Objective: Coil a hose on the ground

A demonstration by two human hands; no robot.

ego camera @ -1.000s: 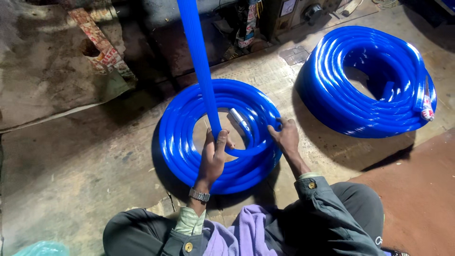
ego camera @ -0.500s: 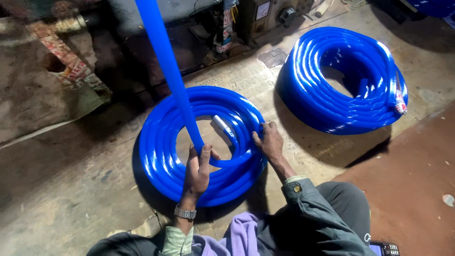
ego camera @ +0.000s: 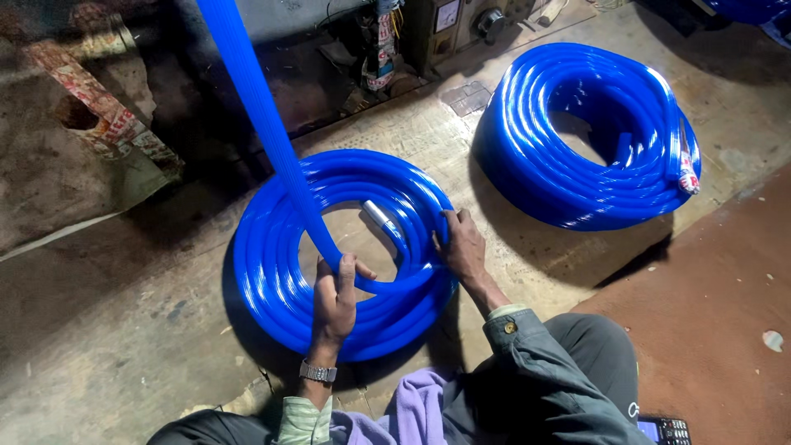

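Hose, bright blue and glossy, lies wound in a flat coil (ego camera: 342, 255) on the floor right in front of the seated person, with one free run (ego camera: 247, 107) rising steeply out of the top of the view. It looks springy rather than limp, smooth enough to slip through a loose palm, and the whole coil likely weighs a fair bit. The left hand (ego camera: 334, 301) is wrapped around the run where it meets the coil's inner edge, a sensible place to grip. The right hand (ego camera: 461, 247) rests with fingers spread on the coil's right side, pressing the turns flat, closed on nothing. A pale capped end (ego camera: 381, 216) shows inside the ring. A second, thicker coil (ego camera: 585, 136) lies well apart to the right. The concrete floor (ego camera: 124, 330) is rough and dusty, with dark machinery (ego camera: 445, 25) behind.
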